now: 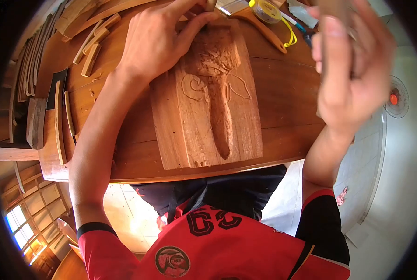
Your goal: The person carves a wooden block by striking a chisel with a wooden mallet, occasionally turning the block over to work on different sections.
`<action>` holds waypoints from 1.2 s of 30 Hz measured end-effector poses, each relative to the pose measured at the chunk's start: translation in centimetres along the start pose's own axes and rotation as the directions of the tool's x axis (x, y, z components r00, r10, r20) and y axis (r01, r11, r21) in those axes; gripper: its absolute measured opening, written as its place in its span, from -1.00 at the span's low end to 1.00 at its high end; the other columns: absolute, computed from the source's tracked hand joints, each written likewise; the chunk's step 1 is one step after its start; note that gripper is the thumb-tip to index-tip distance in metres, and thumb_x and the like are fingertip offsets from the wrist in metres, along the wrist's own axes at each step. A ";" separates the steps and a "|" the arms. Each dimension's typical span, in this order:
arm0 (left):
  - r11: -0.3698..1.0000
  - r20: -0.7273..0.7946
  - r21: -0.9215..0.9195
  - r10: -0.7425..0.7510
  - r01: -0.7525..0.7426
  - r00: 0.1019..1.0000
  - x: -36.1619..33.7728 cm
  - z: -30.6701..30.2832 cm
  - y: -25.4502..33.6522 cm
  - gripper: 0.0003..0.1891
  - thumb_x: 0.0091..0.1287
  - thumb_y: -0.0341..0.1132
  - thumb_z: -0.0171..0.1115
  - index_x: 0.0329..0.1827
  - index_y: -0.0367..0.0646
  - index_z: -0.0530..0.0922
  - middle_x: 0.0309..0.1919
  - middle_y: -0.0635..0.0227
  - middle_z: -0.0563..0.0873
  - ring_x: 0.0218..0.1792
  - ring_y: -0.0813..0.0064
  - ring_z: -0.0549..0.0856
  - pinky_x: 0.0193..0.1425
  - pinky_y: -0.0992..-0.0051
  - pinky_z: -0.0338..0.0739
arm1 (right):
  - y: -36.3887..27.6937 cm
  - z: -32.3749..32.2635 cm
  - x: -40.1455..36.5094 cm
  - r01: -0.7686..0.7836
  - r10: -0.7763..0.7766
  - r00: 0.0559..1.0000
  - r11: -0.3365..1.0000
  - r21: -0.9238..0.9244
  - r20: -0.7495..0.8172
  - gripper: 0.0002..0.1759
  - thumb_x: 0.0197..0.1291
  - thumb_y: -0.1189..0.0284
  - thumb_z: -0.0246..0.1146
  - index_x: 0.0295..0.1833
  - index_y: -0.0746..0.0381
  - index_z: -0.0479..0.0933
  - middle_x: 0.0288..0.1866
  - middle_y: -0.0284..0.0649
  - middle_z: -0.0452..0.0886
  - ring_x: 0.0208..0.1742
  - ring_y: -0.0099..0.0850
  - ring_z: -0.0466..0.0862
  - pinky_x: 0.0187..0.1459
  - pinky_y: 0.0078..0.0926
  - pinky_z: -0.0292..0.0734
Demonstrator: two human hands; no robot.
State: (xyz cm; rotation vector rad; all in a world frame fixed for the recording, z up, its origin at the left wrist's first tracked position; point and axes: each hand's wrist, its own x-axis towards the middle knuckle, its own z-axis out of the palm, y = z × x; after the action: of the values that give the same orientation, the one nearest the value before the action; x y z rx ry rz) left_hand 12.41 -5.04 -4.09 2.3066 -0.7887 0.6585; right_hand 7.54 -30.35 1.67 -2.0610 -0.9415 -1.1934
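Note:
A carved wooden board lies on the table before me, with a long hollow down its middle, shavings at the far end and a spiral and a leaf outline cut beside the hollow. My left hand rests over its far left corner, thumb and fingers closed on what looks like a chisel, mostly cut off by the top edge. To the right, off the board, my right hand is raised and blurred. It is wrapped round a brown wooden bar, whose upper end leaves the view.
Behind the board lie a wooden-handled brush, a yellow tape measure and a pen. Wood strips and small offcuts lie on the left of the table. A fan stands at the far right.

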 end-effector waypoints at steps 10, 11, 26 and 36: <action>0.784 0.205 -0.546 -0.216 0.295 0.955 -0.7 -0.5 -2.0 -0.74 0.67 -0.27 0.16 0.11 -0.35 0.61 -0.08 0.31 0.80 0.02 0.62 0.70 0.26 0.52 0.55 | 0.6 0.0 -0.7 -0.324 0.299 0.934 0.939 0.113 0.194 -0.56 0.41 0.60 0.27 0.37 0.37 0.54 0.25 0.00 0.69 0.26 -0.28 0.70 0.28 -0.34 0.56; 0.795 0.160 -0.545 -0.214 0.267 0.964 -0.8 -0.3 -2.1 -0.75 0.65 -0.27 0.19 0.09 -0.33 0.63 -0.10 0.30 0.82 -0.01 0.60 0.72 0.22 0.51 0.56 | 0.8 0.0 -1.0 -0.330 0.302 0.926 0.939 0.094 0.226 -0.56 0.41 0.58 0.28 0.38 0.35 0.54 0.25 0.00 0.69 0.26 -0.26 0.71 0.28 -0.34 0.56; 0.992 0.264 -0.106 0.099 -0.073 0.959 -1.3 -4.6 2.2 -0.87 0.54 -0.40 0.18 -0.05 -0.31 0.54 -0.26 0.02 0.77 -0.18 -0.16 0.70 -0.13 0.09 0.54 | -0.7 0.0 -1.2 -0.469 0.418 0.835 0.881 0.066 0.358 -0.57 0.46 0.51 0.28 0.40 0.16 0.58 0.20 -0.23 0.76 -0.06 -0.47 0.71 0.08 -0.52 0.59; 0.975 0.330 -0.215 0.022 0.052 0.944 -1.5 -3.8 3.8 -0.80 0.59 -0.42 0.09 0.14 -0.34 0.54 -0.20 0.02 0.74 -0.33 0.06 0.68 -0.24 0.20 0.53 | -0.4 0.2 -1.6 -0.388 0.334 0.874 0.917 0.095 0.353 -0.58 0.45 0.51 0.28 0.38 0.24 0.58 0.27 -0.14 0.73 0.21 -0.22 0.75 0.31 -0.35 0.55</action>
State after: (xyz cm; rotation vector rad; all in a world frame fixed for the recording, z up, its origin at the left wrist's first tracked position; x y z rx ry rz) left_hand 7.85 -4.36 -0.87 2.2391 -0.9431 0.1611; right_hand 6.77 -30.40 0.22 -2.2158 -0.7196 -0.5651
